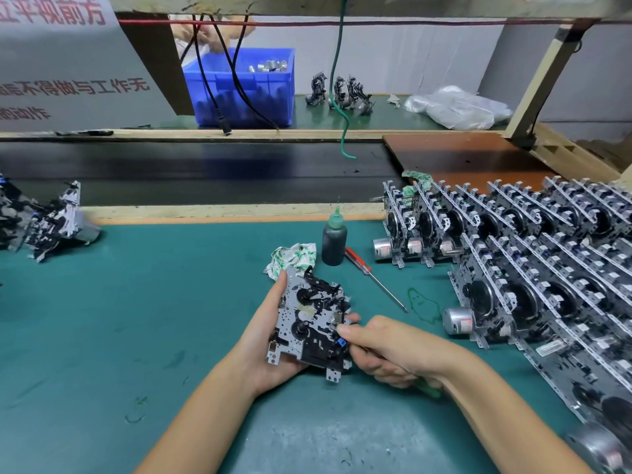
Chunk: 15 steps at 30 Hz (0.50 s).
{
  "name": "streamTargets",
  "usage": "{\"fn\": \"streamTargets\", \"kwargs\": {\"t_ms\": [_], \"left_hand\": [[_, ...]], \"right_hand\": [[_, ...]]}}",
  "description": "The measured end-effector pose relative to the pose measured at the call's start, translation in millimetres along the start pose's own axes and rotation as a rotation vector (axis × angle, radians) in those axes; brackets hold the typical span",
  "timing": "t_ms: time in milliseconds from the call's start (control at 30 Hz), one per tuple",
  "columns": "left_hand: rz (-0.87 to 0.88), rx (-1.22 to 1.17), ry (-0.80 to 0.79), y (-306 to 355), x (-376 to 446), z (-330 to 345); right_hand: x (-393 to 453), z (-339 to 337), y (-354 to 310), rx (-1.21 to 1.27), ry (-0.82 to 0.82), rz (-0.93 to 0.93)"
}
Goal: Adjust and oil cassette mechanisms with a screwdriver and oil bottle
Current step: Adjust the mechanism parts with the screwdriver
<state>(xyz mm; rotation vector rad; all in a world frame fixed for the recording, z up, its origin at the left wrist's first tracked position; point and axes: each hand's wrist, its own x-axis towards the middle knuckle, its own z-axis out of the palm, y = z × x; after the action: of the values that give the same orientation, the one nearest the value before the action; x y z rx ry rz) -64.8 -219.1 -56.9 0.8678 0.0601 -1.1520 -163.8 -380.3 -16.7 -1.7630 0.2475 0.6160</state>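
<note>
My left hand grips a cassette mechanism, a grey metal plate with black parts, tilted above the green mat. My right hand holds a green-handled screwdriver; its tip is at the mechanism's right edge, hidden by my fingers. A dark oil bottle with a green needle cap stands upright on the mat behind the mechanism. A red-handled screwdriver lies on the mat just right of the bottle.
Rows of several cassette mechanisms stand on edge along the right side. More mechanisms lie at the left edge. A crumpled cloth sits beside the bottle. A black conveyor belt runs behind the mat, with a blue bin beyond.
</note>
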Motion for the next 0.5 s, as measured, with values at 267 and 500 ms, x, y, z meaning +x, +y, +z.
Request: {"fn": "streamTargets", "kwargs": {"t_ms": [267, 500], "left_hand": [[0.042, 0.012, 0.024, -2.1, 0.5, 4.9], [0.057, 0.059, 0.050, -1.5, -2.2, 10.6]], "right_hand": [[1.6, -4.9, 0.5, -0.036, -0.058, 0.060], [-0.3, -9.3, -2.8, -0.068, -0.131, 0.092]]}}
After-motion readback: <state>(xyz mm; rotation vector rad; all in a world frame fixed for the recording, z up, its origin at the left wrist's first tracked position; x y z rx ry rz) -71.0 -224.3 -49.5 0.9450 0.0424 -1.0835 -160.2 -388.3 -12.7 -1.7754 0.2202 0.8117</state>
